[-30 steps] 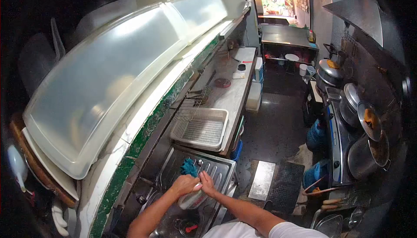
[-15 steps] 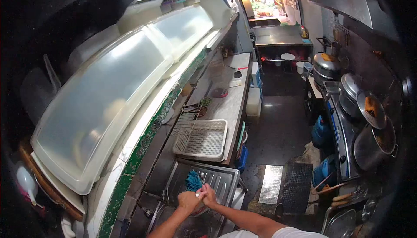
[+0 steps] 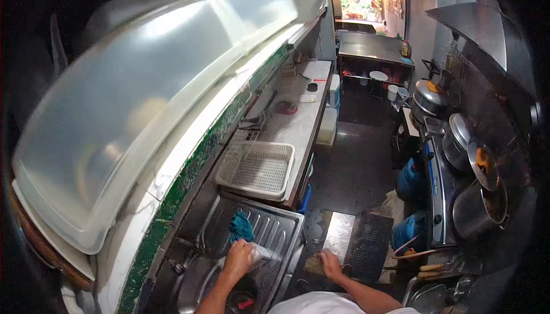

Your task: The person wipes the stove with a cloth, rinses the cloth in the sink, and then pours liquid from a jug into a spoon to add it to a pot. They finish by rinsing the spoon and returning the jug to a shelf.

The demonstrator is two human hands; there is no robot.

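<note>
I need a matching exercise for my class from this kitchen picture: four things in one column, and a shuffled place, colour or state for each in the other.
Things
1. Cloth
2. Basket
3. Left hand
4. Right hand

Places, colours or states
A. Out past the edge of the drainboard, seen against the floor area
B. Close beside the blue-green item
C. White, with holes, on the counter
D. Blue-green and crumpled

Right pairs
1-D, 2-C, 3-B, 4-A
</note>
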